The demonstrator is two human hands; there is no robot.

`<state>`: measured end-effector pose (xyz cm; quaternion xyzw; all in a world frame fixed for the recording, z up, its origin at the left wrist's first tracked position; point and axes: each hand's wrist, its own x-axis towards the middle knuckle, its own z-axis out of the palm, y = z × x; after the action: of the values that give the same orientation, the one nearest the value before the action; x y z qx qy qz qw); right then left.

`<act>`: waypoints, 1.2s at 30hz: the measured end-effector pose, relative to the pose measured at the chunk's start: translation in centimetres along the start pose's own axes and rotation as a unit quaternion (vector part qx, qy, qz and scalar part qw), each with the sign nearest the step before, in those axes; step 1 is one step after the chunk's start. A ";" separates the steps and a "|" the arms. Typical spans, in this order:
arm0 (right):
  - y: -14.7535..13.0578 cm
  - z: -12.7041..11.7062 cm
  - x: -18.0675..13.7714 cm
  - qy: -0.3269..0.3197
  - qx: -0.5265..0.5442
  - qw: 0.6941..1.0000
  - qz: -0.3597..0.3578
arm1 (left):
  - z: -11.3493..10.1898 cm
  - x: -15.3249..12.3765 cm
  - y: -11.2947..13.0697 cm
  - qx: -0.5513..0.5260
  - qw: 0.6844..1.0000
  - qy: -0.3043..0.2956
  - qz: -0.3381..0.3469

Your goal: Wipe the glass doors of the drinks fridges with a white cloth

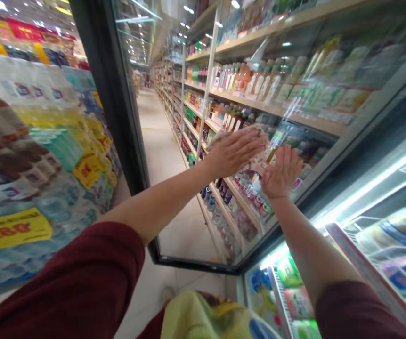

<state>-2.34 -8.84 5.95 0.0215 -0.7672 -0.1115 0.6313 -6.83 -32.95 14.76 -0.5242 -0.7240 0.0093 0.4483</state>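
Closest to me is a pale yellow-green garment [196, 315], soft and rumpled, with dark red fabric sleeves [107, 268] stopping around the elbows. Bare forearms from there up. The left hand [240, 149] is flat, fingers stretched out together, lying over a thin, pale, crumpled cloth [255, 162] that pokes out around it and sits against the glass door [185, 235]. The right hand [283, 172] is just beside it, fingers straight and pointing up, grabbing nothing; looks like the palm's on the glass, but I can't tell if all of it touches.

The glass is smooth and shiny, streaked with light, and a thick black frame [106, 80] runs round it. Both hands are well inside the left and bottom edges, with bare glass on that side; the right one is nearer the right-hand edge.

Right of the door is a lit cooler [351, 268] with packs and cans on wire racks. On the left, shrink-wrapped bottles [47, 165] are stacked up with yellow price signs [15, 230]. Pale tiled floor [146, 292] below, and in the glass, long shelves [277, 108] full of bottles line an aisle.
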 end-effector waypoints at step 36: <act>0.6 0.6 -0.3 -0.005 0.008 1.000 0.014 | -6.0 -3.7 -12.8 0.101 0.929 0.156 -0.320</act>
<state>-2.76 -8.13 5.73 0.0149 -0.7712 -0.0969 0.6290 -12.31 -44.34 22.19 -0.2115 -0.7694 -0.1436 0.5854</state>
